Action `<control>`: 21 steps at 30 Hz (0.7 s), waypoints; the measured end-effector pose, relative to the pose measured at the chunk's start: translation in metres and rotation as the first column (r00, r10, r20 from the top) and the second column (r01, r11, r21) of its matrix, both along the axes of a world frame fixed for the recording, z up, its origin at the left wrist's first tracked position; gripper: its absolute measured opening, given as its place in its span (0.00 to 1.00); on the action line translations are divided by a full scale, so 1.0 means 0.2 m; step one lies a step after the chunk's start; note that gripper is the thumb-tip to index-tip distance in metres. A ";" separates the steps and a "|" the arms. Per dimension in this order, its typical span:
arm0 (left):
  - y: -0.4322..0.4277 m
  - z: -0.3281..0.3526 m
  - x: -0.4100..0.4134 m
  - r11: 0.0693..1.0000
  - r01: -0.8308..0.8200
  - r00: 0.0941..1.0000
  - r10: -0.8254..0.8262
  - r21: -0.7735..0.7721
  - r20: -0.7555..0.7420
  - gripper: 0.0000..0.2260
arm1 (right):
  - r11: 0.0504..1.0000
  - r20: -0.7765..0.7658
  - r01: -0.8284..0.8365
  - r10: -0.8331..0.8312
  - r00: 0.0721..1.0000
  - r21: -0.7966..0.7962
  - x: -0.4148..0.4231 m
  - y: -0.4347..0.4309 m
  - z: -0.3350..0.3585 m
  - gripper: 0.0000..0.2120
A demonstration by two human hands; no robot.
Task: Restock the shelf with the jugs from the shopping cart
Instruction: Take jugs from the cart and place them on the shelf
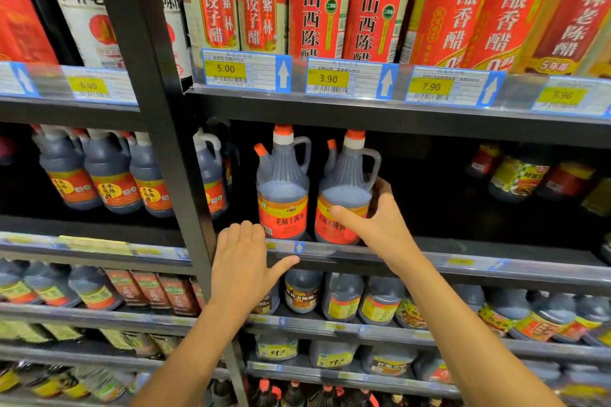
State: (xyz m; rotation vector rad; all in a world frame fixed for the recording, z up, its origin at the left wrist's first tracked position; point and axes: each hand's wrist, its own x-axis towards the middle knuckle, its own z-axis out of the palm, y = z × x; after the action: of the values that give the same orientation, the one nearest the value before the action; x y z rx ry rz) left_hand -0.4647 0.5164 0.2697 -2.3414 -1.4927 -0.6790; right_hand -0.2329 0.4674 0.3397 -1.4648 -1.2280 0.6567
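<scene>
Two dark jugs with orange caps and red-yellow labels stand side by side at the front of the middle shelf [496, 269]. My right hand [380, 218] grips the right jug [345, 188] low on its body, thumb across the label and fingers round its right side. The left jug [282, 185] stands free just beside it. My left hand [246, 261] hangs in front of the shelf edge below the left jug, fingers straight, thumb spread, holding nothing. No shopping cart is in view.
To the right of the jugs the middle shelf is dark, with jars [515, 175] far back. A black upright post [178, 175] stands left of my left hand. Another jug [208, 172] sits behind it. Bottles fill the shelves above and below.
</scene>
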 end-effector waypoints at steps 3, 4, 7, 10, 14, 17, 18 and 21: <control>0.00 0.01 0.00 1.000 0.000 1.000 0.000 -0.009 -0.005 0.32 | 0.999 0.036 0.041 -0.041 0.999 -0.009 0.01 -0.03 -0.03 0.40; -0.01 0.01 0.00 1.000 -0.003 1.000 0.003 -0.015 -0.013 0.32 | 0.999 0.034 0.052 -0.051 0.998 -0.008 0.01 -0.03 -0.03 0.40; -0.01 0.01 -0.01 0.999 -0.008 0.999 0.007 -0.036 -0.032 0.32 | 0.997 0.042 0.073 -0.073 0.996 -0.003 -0.01 -0.04 -0.04 0.42; -0.02 0.03 -0.02 0.998 0.022 1.000 -0.023 -0.056 -0.009 0.28 | 0.997 0.065 0.072 -0.070 0.995 -0.025 -0.01 -0.05 -0.03 0.43; -0.06 0.09 -0.05 0.989 0.127 0.975 -0.112 -0.069 0.192 0.17 | 0.995 0.189 0.066 -0.051 0.981 -0.073 -0.02 -0.11 -0.02 0.34; -0.11 0.13 -0.07 0.980 0.199 0.957 -0.195 0.007 0.212 0.11 | 0.990 0.397 0.115 -0.076 0.915 -0.076 -0.01 -0.19 -0.03 0.29; -0.13 0.14 -0.06 0.972 0.235 0.954 -0.236 0.025 0.183 0.10 | 0.986 0.483 0.141 -0.083 0.871 -0.086 -0.01 -0.23 -0.04 0.29; -0.20 0.12 0.00 0.921 0.391 0.913 -0.387 -0.005 0.129 0.09 | 0.966 0.677 0.232 -0.096 0.729 -0.112 0.01 -0.38 -0.09 0.26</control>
State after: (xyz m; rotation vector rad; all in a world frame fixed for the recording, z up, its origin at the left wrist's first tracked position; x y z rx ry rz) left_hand -0.4650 0.4762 0.2940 -2.6953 -1.0888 -0.9189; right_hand -0.2307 0.3907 0.3211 -2.0504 -1.5740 0.1000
